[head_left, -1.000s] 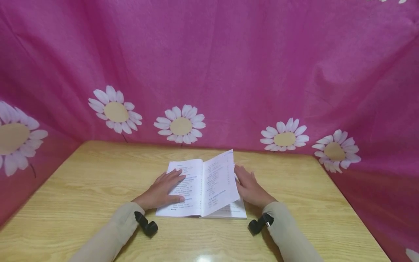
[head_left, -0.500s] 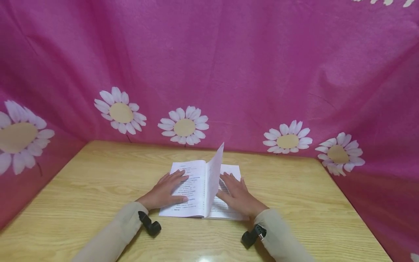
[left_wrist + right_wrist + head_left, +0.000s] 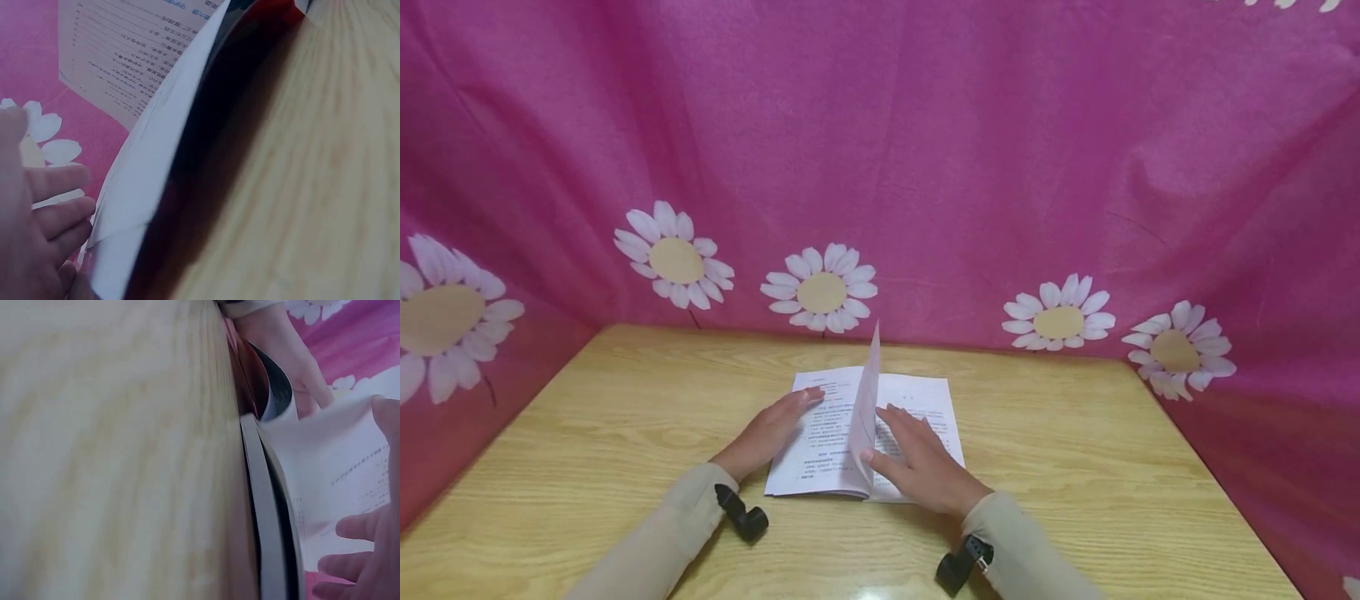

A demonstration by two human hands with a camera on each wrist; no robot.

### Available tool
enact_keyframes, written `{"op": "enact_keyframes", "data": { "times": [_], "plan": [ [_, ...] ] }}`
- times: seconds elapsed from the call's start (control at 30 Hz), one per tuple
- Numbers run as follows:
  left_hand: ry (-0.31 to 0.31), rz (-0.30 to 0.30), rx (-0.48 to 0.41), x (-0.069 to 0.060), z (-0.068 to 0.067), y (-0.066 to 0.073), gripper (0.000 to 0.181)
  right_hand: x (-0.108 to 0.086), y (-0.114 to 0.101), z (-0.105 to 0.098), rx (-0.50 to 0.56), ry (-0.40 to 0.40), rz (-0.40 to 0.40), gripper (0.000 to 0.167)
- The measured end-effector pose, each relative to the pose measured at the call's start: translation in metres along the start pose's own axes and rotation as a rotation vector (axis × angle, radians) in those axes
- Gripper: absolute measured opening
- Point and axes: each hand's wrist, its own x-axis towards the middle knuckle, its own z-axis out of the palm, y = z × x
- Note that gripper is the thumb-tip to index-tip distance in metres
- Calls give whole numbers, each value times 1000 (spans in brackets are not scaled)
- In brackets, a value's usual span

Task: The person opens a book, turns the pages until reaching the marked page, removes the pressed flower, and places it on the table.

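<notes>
An open book [image 3: 823,458] with printed white pages lies on the table, one leaf [image 3: 865,400] standing nearly upright at its middle. My right hand [image 3: 928,462] is over the right-hand page, its thumb and fingertips against the raised leaf. In the right wrist view the fingers of the right hand [image 3: 359,556] are extended beside the leaf [image 3: 337,469]. My left hand [image 3: 771,433] is at the left-hand page, tilted on its edge with fingers extended. The left wrist view shows this left hand [image 3: 50,231] by the book's curved outer edge [image 3: 140,187].
The book is on a light wooden table [image 3: 662,400]. A pink curtain [image 3: 940,167] with large white daisies hangs behind the table and along its sides. Black wrist cameras [image 3: 745,517] sit at both sleeve cuffs.
The raised leaf has swung from the right side past upright toward the left. My right hand has followed it leftward over the book. My left hand has tilted up from lying flat on the page.
</notes>
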Motion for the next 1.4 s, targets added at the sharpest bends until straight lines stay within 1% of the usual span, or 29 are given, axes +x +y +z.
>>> {"op": "enact_keyframes", "data": {
  "times": [0.03, 0.07, 0.13, 0.23, 0.3, 0.37, 0.53, 0.6, 0.8, 1.03, 1.2, 1.4],
  "plan": [
    [17, -14, -35, 1, -1, 0, 61, 0, -1, 1, 6, -2, 1, 74],
    [36, -14, -68, 1, -2, -1, 61, 0, -2, 2, 7, -4, 2, 75],
    [71, 13, -121, 2, -4, 0, 61, 0, -4, 3, 7, -12, 9, 76],
    [105, 34, -170, 3, -5, -1, 60, -2, -6, 5, 11, -29, 10, 78],
    [114, 43, -191, 3, -6, -1, 59, -2, -8, 7, 19, -38, -2, 78],
    [118, 41, -200, 3, -6, -1, 59, -3, -9, 8, 32, -40, -16, 78],
    [132, 82, -236, 3, -7, -3, 59, -4, -10, 11, 37, -40, -47, 76],
    [140, 90, -237, 2, -7, -3, 59, -5, -10, 11, 36, -49, -56, 74],
    [154, 74, -222, 0, -8, -1, 61, -5, -9, 12, 50, -79, -53, 72],
    [153, 56, -256, 1, -8, -1, 58, -5, -8, 14, 35, -97, -64, 66],
    [148, 78, -272, 2, -8, -1, 59, -6, -7, 15, 31, -105, -61, 65],
    [140, 67, -307, 2, -8, -4, 63, -6, -7, 15, 14, -121, -63, 65]
  ]
}}
